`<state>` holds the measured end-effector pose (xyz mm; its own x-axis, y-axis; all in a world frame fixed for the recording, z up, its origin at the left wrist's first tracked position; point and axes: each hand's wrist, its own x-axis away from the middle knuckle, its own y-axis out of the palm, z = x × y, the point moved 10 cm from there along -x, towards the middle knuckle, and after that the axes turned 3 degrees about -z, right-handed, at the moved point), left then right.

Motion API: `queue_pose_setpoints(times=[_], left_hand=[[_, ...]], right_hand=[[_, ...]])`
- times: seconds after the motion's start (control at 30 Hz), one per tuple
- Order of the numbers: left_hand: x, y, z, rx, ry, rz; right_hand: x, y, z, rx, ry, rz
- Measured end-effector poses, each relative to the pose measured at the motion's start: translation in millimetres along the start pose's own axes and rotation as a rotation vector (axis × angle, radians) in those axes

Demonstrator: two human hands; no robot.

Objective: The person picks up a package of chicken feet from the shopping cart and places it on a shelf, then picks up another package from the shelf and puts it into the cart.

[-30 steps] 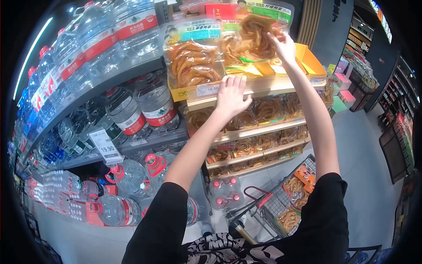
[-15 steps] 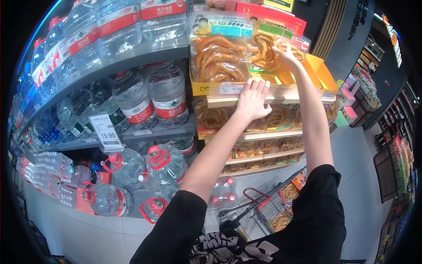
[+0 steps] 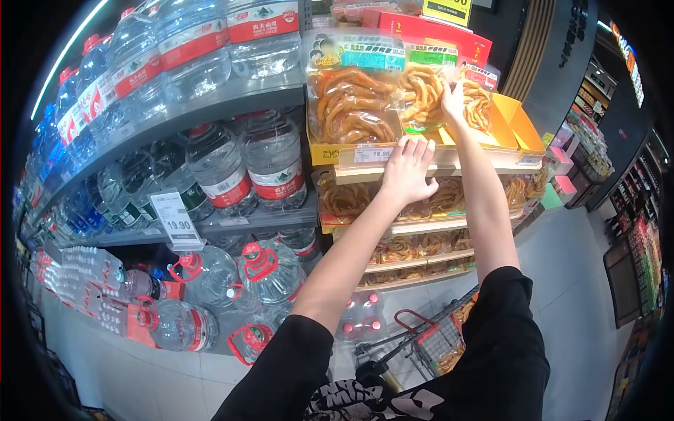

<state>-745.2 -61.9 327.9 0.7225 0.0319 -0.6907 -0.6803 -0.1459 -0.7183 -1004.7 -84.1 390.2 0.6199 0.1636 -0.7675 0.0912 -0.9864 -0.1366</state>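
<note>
My left hand [image 3: 411, 168] rests on the front edge of the wooden shelf [image 3: 449, 167], its fingers stretched out beside a price tag [image 3: 380, 154]. My right hand [image 3: 453, 100] reaches deeper into a yellow display box [image 3: 502, 133]. Its fingers close on the side edge of a clear food packet [image 3: 421, 95] with a green label and brown, strip-like pieces inside; the fingertips are partly hidden. To the left stands a larger-looking packet [image 3: 357, 98] with a teal label. Another packet [image 3: 478, 109] leans just right of my right hand.
Large water bottles [image 3: 272, 161] fill the dark shelves at left, with more on the floor [image 3: 184, 324]. A price sign [image 3: 175, 219] juts from the shelf. Lower wooden shelves hold more packets [image 3: 446, 195]. A shopping cart [image 3: 430, 345] with packets inside stands below my arms.
My right hand has shifted slightly down and left, and the green-labelled packet beside it stands straighter. The packet to its right shows more fully. My left hand stays on the shelf edge.
</note>
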Motion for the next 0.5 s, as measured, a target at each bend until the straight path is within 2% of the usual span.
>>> queue_pose_setpoints(times=[0.03,0.1,0.17,0.23,0.27,0.37,0.4,0.47,0.5], left_hand=[[-0.6,0.2,0.2,-0.003,0.003,0.006],[0.4,-4.1,-0.3,0.006,-0.001,0.040],[-0.6,-3.4,-0.5,-0.005,0.000,0.022],[0.2,-2.2,1.4,-0.008,-0.006,0.002],[0.0,-3.3,1.5,-0.010,-0.003,-0.002],[0.3,-4.3,0.7,-0.033,0.004,0.002],[0.1,-3.7,0.4,-0.029,0.003,0.000],[0.4,-2.8,0.4,-0.028,0.004,0.000],[0.2,-2.0,0.3,-0.024,0.002,-0.010]], right_hand=[[-0.9,3.6,-0.2,-0.001,-0.006,0.004],[0.0,-3.9,-9.2,-0.119,-0.122,0.171],[-0.5,-5.7,-6.8,-0.032,-0.135,0.165],[4.5,4.9,-25.1,0.447,-0.254,0.012],[9.2,3.9,-28.1,0.450,-0.252,0.004],[22.2,-5.1,-38.6,1.003,-0.170,0.145],[21.5,-8.3,-41.8,1.001,-0.171,0.147],[17.4,-18.9,-23.2,0.897,0.064,0.055],[17.8,-20.1,-27.1,0.895,0.062,0.057]])
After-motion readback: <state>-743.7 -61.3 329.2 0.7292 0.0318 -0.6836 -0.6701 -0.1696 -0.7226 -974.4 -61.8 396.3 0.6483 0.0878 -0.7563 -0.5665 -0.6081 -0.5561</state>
